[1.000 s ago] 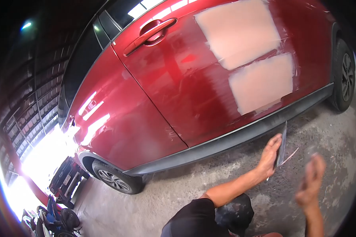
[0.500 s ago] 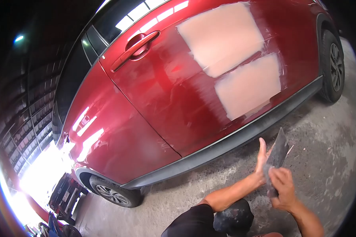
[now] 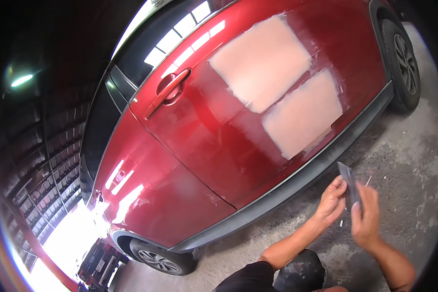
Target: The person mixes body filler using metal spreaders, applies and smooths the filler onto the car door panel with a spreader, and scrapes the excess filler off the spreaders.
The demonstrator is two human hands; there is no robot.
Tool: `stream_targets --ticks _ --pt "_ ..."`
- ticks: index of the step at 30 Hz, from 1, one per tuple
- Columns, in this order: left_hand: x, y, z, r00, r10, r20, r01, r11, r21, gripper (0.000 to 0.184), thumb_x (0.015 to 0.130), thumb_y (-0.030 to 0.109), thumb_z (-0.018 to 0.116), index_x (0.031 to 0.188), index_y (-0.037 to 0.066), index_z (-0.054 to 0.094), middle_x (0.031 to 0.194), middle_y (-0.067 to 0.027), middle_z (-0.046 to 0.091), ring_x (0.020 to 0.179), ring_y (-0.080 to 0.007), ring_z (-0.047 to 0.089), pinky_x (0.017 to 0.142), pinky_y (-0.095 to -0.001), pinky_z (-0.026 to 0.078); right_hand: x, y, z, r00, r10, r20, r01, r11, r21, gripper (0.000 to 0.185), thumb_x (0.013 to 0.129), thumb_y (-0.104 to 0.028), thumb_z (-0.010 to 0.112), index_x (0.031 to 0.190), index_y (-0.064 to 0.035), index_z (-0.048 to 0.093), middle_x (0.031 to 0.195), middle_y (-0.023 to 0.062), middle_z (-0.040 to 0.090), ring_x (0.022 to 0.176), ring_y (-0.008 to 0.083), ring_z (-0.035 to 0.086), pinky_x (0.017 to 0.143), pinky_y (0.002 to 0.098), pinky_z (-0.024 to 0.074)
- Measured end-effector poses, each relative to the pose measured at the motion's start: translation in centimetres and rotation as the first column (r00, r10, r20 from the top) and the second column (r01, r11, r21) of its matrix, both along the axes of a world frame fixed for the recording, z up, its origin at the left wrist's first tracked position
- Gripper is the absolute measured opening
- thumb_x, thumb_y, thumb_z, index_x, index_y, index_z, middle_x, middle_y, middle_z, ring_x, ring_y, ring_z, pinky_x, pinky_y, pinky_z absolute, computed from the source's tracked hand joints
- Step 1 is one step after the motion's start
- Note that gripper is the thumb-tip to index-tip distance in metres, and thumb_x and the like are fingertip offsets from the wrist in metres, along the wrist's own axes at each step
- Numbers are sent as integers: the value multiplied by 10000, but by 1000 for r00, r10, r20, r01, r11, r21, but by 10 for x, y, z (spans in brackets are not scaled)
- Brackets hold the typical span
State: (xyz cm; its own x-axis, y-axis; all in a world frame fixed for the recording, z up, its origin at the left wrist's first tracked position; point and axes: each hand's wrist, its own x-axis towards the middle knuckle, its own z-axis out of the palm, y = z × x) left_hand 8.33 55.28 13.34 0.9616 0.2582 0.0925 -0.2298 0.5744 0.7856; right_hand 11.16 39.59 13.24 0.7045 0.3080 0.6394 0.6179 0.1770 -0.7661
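Note:
My left hand [image 3: 332, 198] is closed, its fingertips at the near edge of a thin dark grey sheet [image 3: 348, 184]. From the other side, my right hand [image 3: 366, 214] grips the same sheet, thumb on its face and fingers behind. The sheet stands roughly upright between both hands, beside the lower edge of a red car. On the red car door [image 3: 204, 146] are two pale pinkish patches, a larger upper one [image 3: 263, 61] and a smaller lower one [image 3: 304, 114]. Neither hand touches the car.
A door handle [image 3: 168, 93] lies left of the patches. The dark side sill [image 3: 297, 180] runs between the front wheel [image 3: 406, 63] and the other wheel [image 3: 160, 258]. Small pale scraps lie on the concrete floor [image 3: 399, 160]. Another vehicle [image 3: 100, 263] stands at lower left.
My right hand was apart from the sheet, then came onto it and now grips it. The sheet has turned more edge-on since half a second ago. The view has shifted and tilted.

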Motion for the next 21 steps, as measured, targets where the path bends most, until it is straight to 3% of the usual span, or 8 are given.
stream_targets --ticks 2,5,7,8,11,14,17,21 --pt "1 -2 -19 996 71 -58 -72 997 -7 242 912 92 535 1149 52 509 979 -54 598 937 -148 568 896 -299 460 -15 11 -13 975 123 186 -125 992 -1 459 801 -67 506 1235 75 463 1202 230 502 1116 398 462 992 429 339" --pt "-6 -12 -17 991 89 -102 -72 985 157 367 951 294 483 1212 37 481 1140 -105 556 1041 -183 547 916 -330 458 -9 18 -17 975 74 208 -90 994 69 465 771 -55 524 1213 84 483 1186 242 513 1098 399 474 969 428 363" --pt "-12 -27 10 999 -28 30 26 998 50 631 954 531 256 1282 24 441 1196 -126 538 1106 -188 515 985 -355 396 0 19 -14 986 74 146 -89 991 97 471 762 -57 533 1208 87 486 1185 243 516 1095 391 480 963 424 369" --pt "-14 -32 8 1000 9 3 -10 976 220 768 919 615 132 1283 9 432 1225 -117 523 1143 -201 494 1008 -354 374 3 19 -12 993 82 87 -92 988 121 477 752 -59 543 1202 90 490 1184 245 520 1092 383 485 957 419 375" --pt "-11 -27 12 999 -20 42 11 979 205 751 927 610 163 1292 8 422 1234 -109 515 1116 -204 502 989 -329 380 -9 15 -12 977 148 152 -161 984 81 479 747 -64 547 1193 101 490 1177 253 524 1077 383 496 946 416 381" --pt "-13 -22 18 968 209 -135 -177 959 220 816 910 640 128 1334 -10 381 1299 -123 483 1184 -221 461 1021 -340 339 -18 19 -25 953 209 221 -230 970 74 461 754 -60 533 1180 112 490 1169 257 517 1062 398 495 936 429 382" --pt "-10 -10 -11 999 -45 -31 49 986 159 668 954 550 208 1283 18 443 1215 -103 535 1069 -194 526 942 -323 400 -7 20 -18 973 147 179 -168 980 105 441 785 -70 502 1186 111 474 1179 257 492 1064 396 481 934 431 376" --pt "-2 -2 -23 992 -109 62 95 977 193 474 982 399 313 1227 27 476 1097 -83 565 987 -160 552 867 -300 444 -2 32 -1 997 52 64 -60 989 132 441 834 -105 478 1222 103 448 1216 251 454 1105 387 451 960 429 344"
